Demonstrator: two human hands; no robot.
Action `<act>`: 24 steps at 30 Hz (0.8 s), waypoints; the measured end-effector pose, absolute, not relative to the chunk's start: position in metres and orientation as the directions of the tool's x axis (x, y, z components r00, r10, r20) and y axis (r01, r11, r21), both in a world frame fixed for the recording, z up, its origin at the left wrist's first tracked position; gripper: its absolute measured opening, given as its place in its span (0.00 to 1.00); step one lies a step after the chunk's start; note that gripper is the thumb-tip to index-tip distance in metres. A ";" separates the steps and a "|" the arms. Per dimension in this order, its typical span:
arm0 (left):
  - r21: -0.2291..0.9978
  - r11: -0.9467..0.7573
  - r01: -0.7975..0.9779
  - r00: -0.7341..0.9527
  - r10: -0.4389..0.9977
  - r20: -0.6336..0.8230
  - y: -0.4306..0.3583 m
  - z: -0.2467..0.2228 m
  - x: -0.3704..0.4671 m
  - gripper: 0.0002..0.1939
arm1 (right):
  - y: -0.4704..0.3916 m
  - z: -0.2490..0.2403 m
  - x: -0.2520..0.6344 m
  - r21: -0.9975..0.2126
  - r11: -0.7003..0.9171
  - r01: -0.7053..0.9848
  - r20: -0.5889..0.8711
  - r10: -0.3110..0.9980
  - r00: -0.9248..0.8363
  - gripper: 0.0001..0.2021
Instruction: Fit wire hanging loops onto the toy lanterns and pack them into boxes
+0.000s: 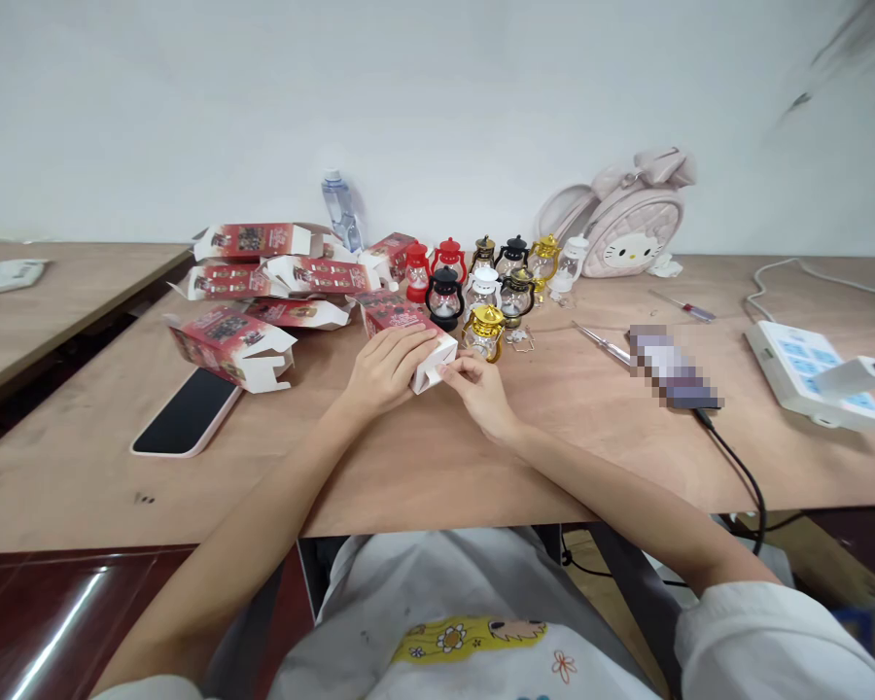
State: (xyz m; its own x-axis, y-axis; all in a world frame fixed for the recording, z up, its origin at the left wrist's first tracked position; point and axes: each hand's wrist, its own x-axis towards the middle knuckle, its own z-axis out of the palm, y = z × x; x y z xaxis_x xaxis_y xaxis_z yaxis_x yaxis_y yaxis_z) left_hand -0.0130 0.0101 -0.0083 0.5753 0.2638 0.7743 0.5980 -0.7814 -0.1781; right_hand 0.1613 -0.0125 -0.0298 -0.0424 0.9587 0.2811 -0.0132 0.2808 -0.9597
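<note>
— Where is the small carton (408,335) sitting?

— Flat on the wooden table (423,457), just in front of the cluster of toy lanterns (481,277), with the gold lantern (485,331) right beside its white end.

— And the left hand (388,367)?

— Palm down over the carton's red top, forearm stretched out from the near edge, fingers curled around the carton and pressing on it.

— The right hand (481,387)?

— Wrist resting on the table beside the carton, fingertips pinched at the white end flap; probably gripping the flap, though it is too small to be sure.

— What else lies near the carton?

— More red cartons (262,282) to its left, a phone (188,412) nearer the edge, a screwdriver (604,344) to its right.
</note>
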 end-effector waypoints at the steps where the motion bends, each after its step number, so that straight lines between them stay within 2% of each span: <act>1: -0.171 -0.783 0.598 0.572 0.268 0.775 0.010 -0.009 -0.013 0.19 | -0.013 -0.030 0.161 -0.957 0.290 -0.016 0.290 0.956 -0.035 0.14; 8: -0.108 -0.778 0.619 0.523 0.305 0.796 0.010 -0.011 -0.009 0.18 | -0.018 -0.031 0.158 -0.942 0.335 -0.007 0.334 0.942 0.036 0.15; 14: -0.086 -0.767 0.636 0.451 0.279 0.848 0.009 -0.011 -0.006 0.20 | -0.020 -0.029 0.156 -0.938 0.324 -0.123 0.307 0.941 0.140 0.22; 21: -0.103 -0.834 0.542 0.430 0.171 0.886 0.005 -0.011 -0.002 0.28 | -0.022 -0.026 0.161 -0.913 0.408 0.016 0.408 0.908 0.092 0.25; 24: -0.115 -0.856 0.503 0.442 0.140 0.886 0.001 -0.009 -0.003 0.30 | -0.024 -0.026 0.162 -0.889 0.457 0.025 0.457 0.889 0.009 0.26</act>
State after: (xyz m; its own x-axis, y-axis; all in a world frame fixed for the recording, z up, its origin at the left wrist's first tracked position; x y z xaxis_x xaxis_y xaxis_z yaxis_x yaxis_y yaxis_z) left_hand -0.0030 0.0014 -0.0086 0.4420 0.1403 0.8860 0.5032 -0.8564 -0.1154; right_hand 0.1623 -0.0240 -0.0264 0.0091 0.8894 0.4571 0.0246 0.4567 -0.8893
